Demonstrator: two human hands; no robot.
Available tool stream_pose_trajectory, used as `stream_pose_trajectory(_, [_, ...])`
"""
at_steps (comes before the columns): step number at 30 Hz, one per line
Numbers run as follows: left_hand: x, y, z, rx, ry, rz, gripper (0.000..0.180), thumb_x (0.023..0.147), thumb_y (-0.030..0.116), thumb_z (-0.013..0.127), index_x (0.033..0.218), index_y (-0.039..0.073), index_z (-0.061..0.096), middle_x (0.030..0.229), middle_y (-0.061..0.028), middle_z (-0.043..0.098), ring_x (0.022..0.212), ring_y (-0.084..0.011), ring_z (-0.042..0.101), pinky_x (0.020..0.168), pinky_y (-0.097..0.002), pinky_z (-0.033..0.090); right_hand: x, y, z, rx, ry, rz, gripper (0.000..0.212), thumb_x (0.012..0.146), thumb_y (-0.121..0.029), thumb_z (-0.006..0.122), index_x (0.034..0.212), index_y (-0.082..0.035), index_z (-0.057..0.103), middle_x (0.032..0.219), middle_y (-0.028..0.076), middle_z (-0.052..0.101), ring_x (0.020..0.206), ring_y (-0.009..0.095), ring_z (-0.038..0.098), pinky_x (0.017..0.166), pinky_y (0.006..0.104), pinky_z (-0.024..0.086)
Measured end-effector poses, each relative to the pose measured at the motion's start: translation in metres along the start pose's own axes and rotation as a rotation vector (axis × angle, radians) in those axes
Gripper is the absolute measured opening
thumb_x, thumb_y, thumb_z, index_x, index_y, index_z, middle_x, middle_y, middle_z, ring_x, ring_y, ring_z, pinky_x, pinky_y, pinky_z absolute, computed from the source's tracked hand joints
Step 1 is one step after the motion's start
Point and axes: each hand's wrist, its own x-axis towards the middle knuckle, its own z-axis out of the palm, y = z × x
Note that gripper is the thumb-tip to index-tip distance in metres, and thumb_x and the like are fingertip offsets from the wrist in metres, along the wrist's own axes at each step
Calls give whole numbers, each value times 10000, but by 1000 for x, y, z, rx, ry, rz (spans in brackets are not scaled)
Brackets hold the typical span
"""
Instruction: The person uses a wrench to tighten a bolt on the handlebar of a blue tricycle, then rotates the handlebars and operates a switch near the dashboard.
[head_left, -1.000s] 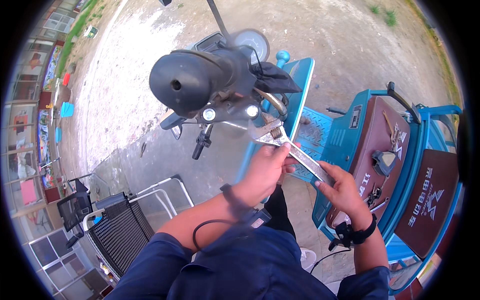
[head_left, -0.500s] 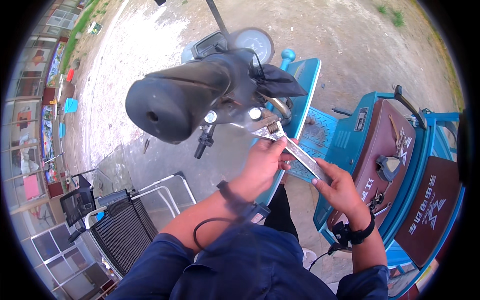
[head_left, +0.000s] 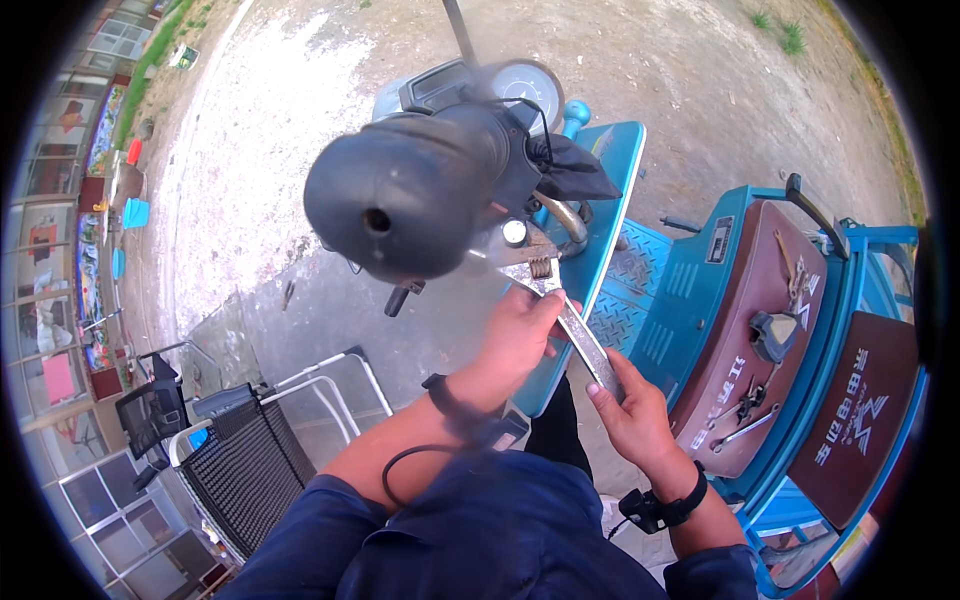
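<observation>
Daylight brightens pale ground (head_left: 270, 140), a black mesh chair (head_left: 240, 465) and paned windows (head_left: 90, 503).

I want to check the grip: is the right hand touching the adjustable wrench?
Touching. The head view shows the right hand holding the adjustable wrench between thumb and fingers.

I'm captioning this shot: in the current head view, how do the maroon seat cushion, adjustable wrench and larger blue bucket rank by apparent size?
Largest to smallest, as they look:
1. maroon seat cushion
2. adjustable wrench
3. larger blue bucket, which stands much farther off
</observation>
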Motion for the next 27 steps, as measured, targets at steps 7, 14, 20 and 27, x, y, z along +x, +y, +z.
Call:
stream_pose_trajectory(7, [-13, 23, -101, 480, 75, 286, 336, 1044, 316, 585, 1199, 18, 597, 987, -83, 713, 818, -133, 686, 681, -277, 530, 6, -9, -14, 5, -29, 23, 499, 942, -226, 703, 1373, -12, 570, 1105, 239, 708, 1001, 341, 712, 875, 367, 539])
stream_pose_trajectory(14, [-26, 29, -104, 459, 53, 212, 311, 1052, 288, 576, 1207, 19, 588, 943, -65, 703, 826, -142, 684, 692, -277, 529, 10, -24, -38, 117, -78, 65, 454, 955, -186, 701, 1348, 10, 588, 1072, 177, 717, 989, 193, 690, 875, 327, 524])
stream_pose_trajectory(20, [-1, 43, -99, 668, 511, 691, 290, 1048, 242, 564, 1190, -6, 612, 960, -113, 702, 850, -190, 694, 755, -310, 533, 18, -43, -66, 136, -193, 83, 451, 983, -198, 674, 1350, 43, 569, 1038, 139, 698, 934, 176, 633, 848, 322, 511])
stream_pose_trajectory(27, [34, 67, -149, 788, 626, 884, 276, 1047, 184, 537, 1203, -31, 609, 1049, -121, 691, 929, -160, 635, 826, -304, 508, 28, -59, -78, 359, -423, 396, 402, 1020, -244, 624, 1330, 5, 566, 790, 41, 607, 609, 77, 537, 539, 237, 435])
